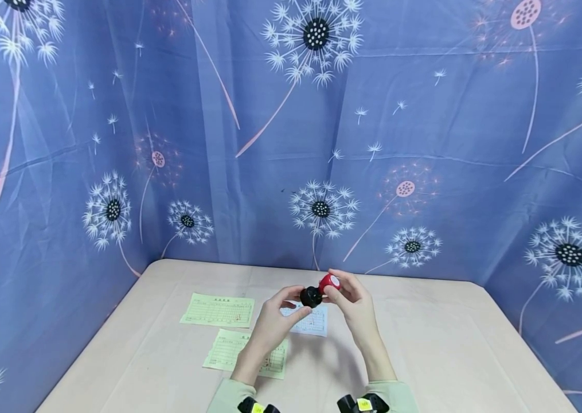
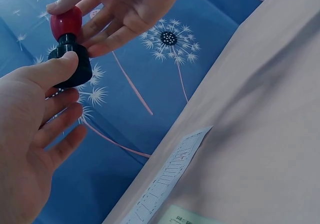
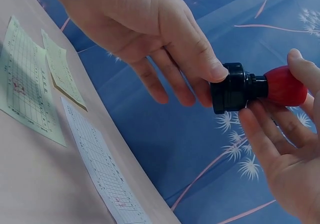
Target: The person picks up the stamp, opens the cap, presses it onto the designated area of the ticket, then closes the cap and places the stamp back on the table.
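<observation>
Both hands hold a stamp above the table, with a round red handle [image 3: 286, 86] and a wide black base [image 3: 229, 89]. In the head view my left hand [image 1: 272, 322] is on the left and pinches the black base between thumb and fingers. My right hand [image 1: 356, 308] grips the red handle from the other side, its thumb and fingertips around the knob. The left wrist view shows the stamp upright there, handle above base. Below the hands lies a bluish-white printed slip [image 1: 316, 322], partly hidden by them.
Two green printed slips lie on the table to the left, an upper slip [image 1: 213, 310] and a lower slip [image 1: 222, 351] partly covered by the left forearm. Red marks show on the slips. A blue dandelion-patterned curtain [image 1: 260, 201] stands behind the pale tabletop [image 1: 435, 344].
</observation>
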### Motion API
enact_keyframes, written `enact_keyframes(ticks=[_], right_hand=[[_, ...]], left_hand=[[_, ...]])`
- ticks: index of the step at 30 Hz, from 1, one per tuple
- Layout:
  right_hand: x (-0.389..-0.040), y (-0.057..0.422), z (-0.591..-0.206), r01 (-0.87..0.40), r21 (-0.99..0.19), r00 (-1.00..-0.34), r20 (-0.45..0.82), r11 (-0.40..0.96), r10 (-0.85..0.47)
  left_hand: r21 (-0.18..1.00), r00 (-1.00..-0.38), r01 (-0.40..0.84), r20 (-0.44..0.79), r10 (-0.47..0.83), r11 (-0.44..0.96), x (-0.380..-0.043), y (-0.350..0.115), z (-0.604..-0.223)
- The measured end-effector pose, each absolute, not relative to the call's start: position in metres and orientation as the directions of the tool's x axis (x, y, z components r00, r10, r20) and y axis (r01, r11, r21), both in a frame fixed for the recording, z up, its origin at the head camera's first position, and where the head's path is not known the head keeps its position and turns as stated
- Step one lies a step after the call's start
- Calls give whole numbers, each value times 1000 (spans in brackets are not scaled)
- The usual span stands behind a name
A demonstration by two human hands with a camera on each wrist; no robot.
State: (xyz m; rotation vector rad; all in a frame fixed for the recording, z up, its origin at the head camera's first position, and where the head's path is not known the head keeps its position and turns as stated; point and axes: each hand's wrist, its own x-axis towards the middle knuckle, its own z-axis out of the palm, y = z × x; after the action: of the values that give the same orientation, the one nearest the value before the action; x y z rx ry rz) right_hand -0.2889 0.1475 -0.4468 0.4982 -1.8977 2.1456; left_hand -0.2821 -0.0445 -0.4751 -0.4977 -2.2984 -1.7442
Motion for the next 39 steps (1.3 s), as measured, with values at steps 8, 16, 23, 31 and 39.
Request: enact_keyframes(ticks=[8, 16, 23, 31, 39], right_hand=[[-289, 147, -447, -382, -915, -919, 391, -130, -52], [-290, 149, -449, -377, -911, -917, 393, -167, -74], [-290, 150, -450, -352, -914, -924, 374, -204, -82], [-291, 151, -450, -314, -917, -931, 348, -247, -107], [-293, 151, -451, -313, -902, -920, 365, -298, -139]], left_hand=[[879, -914, 405, 382, 139, 252, -283, -46, -473], [881, -921, 389, 368, 128, 270, -281, -46, -472], [889, -925, 380, 364, 108, 255, -280, -43, -472], [929, -943, 331, 319, 99, 163, -281, -42, -471], [950, -951, 301, 294, 90, 78, -282, -41, -471]])
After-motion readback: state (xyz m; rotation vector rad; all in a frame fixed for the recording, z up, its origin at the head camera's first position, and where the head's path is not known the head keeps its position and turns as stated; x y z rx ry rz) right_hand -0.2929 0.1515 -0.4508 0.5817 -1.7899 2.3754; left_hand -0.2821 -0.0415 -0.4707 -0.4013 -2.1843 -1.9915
